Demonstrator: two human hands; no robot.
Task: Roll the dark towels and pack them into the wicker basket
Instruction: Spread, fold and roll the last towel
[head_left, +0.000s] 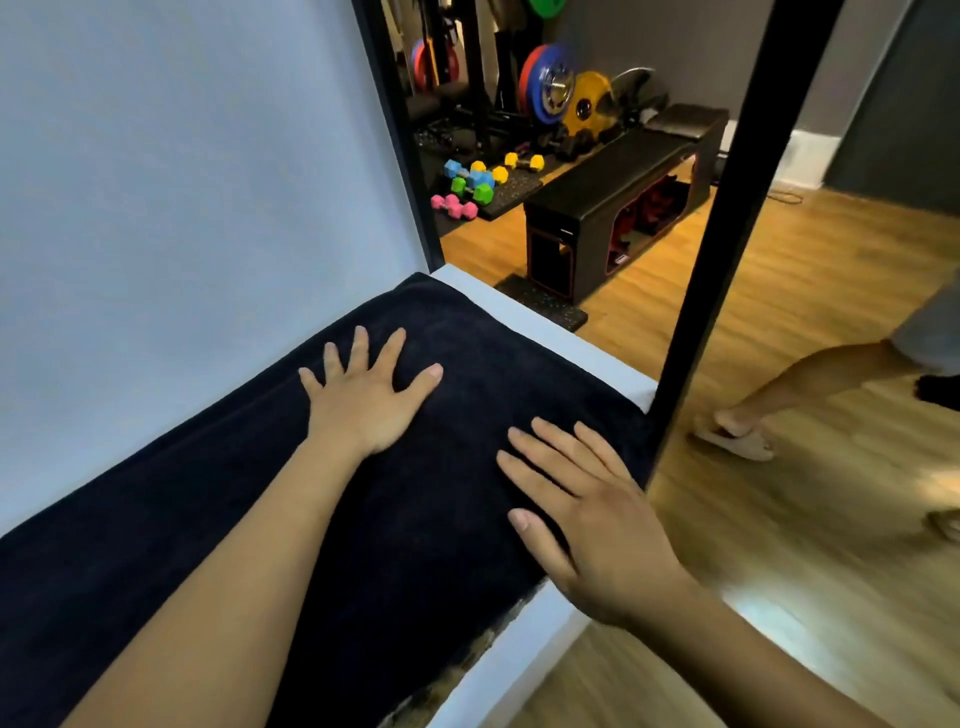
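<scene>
Flanking the dark towel (182, 545), a black post (727, 234); beyond, seemingly dumbbells (470, 184). Flat atop the towel: left hand (369, 395), right hand (587, 519), fingers spread.

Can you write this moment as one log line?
towel: spread flat, not yet rolled | left hand: flat on towel | right hand: flat on towel | basket: not in view

A dark towel (441, 493) flat across a white table (550, 340).

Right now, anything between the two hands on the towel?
Nothing but bare dark towel lies between the left hand and the right hand, per the head view.
</scene>
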